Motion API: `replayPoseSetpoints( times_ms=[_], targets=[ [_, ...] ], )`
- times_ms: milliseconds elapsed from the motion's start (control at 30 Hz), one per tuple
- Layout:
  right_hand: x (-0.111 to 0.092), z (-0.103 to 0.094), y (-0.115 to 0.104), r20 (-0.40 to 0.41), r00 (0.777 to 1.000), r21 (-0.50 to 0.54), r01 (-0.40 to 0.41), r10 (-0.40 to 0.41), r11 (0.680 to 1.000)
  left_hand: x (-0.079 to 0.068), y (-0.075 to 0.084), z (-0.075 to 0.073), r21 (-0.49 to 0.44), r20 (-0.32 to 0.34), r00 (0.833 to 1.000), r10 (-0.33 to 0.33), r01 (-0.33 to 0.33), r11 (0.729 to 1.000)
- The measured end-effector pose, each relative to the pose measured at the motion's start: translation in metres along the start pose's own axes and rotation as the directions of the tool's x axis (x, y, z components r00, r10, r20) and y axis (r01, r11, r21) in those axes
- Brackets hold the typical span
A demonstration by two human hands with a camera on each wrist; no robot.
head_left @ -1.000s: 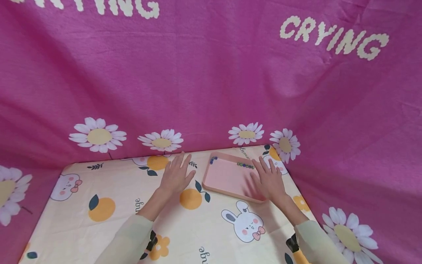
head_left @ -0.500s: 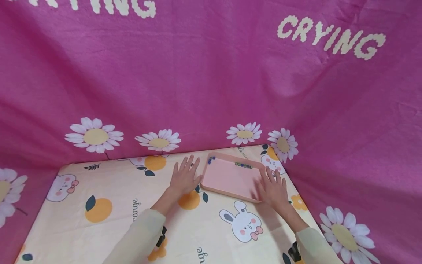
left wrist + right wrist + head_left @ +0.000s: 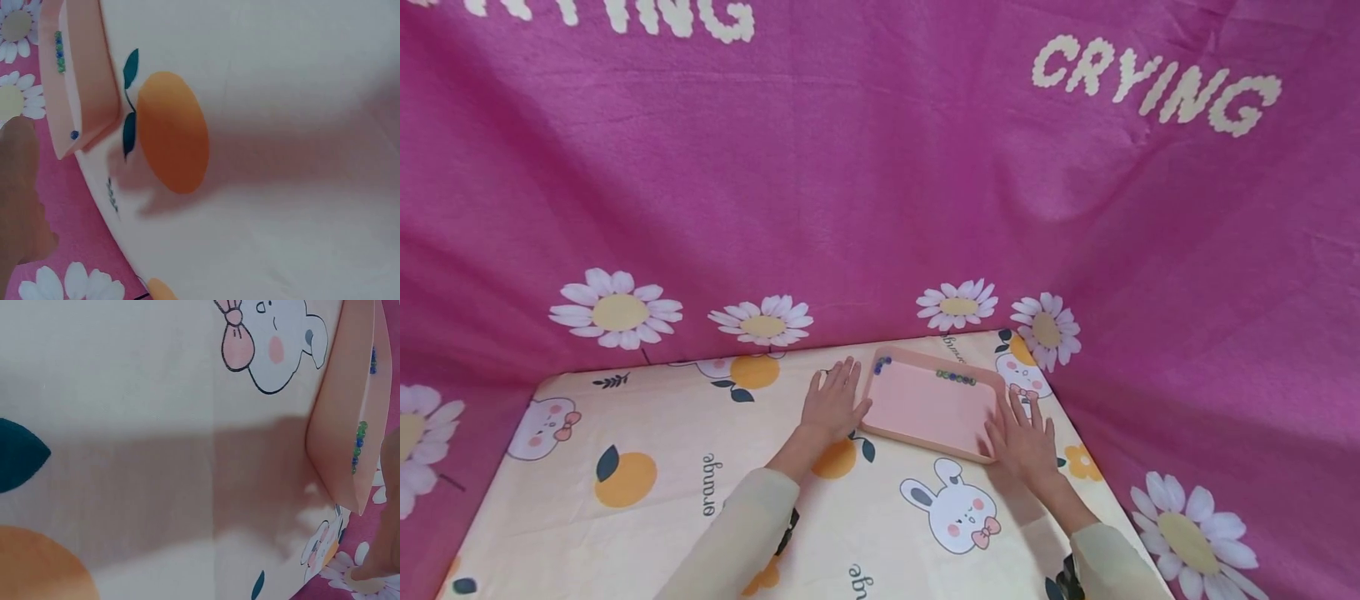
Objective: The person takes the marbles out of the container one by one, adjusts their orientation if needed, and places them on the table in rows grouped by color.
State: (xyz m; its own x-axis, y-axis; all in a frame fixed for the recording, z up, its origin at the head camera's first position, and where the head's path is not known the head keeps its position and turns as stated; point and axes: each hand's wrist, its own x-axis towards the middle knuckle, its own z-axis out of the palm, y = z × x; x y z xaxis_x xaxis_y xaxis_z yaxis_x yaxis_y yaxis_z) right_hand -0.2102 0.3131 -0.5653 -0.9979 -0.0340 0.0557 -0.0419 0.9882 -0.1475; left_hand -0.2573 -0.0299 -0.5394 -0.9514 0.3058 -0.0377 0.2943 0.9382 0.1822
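A shallow pink tray [image 3: 925, 442] lies slightly turned on the table. Along its far wall runs a row of several green and blue marbles [image 3: 955, 377]; a few blue and green marbles [image 3: 882, 364] sit in its far left corner. My left hand [image 3: 829, 410] is at the tray's left side, fingers extended and thumb close to the rim. At the right side is my right hand [image 3: 1028, 437], fingers spread near the wall. Whether either hand touches the tray is unclear. Both wrist views show the tray wall [image 3: 94, 94] and part of a hand [image 3: 382, 519].
A cream cloth [image 3: 655, 417] printed with oranges and rabbits covers the table. Magenta fabric [image 3: 850, 208] with daisies hangs behind and at both sides, close to the tray's far side.
My left hand has moved right, up to the tray's left side. My right hand has shifted slightly right and down, from over the tray to its right side. The marbles stay in place.
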Motion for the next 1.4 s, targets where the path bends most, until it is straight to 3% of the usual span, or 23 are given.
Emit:
replayPoseSetpoints(
  times_ms=[400,733,1133,1400],
  targets=[
    [-0.008,0.013,0.009,0.014,1.0,0.016,-0.025,0.025,1.0,0.0,-0.005,0.021,0.007,0.03,0.999,-0.026,0.025,1.0],
    [-0.015,0.021,0.014,0.076,0.995,0.071,-0.071,0.066,0.995,0.001,-0.003,0.034,-0.029,0.072,0.996,-0.059,0.061,0.998],
    [-0.014,0.026,0.013,0.107,0.992,0.082,-0.082,0.073,0.993,0.011,-0.002,0.044,-0.004,0.11,0.993,-0.035,0.036,0.999],
    [-0.013,0.026,0.013,0.118,0.991,0.087,-0.076,0.066,0.993,0.011,0.001,0.043,0.016,0.141,0.99,-0.031,0.029,0.999]
  ],
)
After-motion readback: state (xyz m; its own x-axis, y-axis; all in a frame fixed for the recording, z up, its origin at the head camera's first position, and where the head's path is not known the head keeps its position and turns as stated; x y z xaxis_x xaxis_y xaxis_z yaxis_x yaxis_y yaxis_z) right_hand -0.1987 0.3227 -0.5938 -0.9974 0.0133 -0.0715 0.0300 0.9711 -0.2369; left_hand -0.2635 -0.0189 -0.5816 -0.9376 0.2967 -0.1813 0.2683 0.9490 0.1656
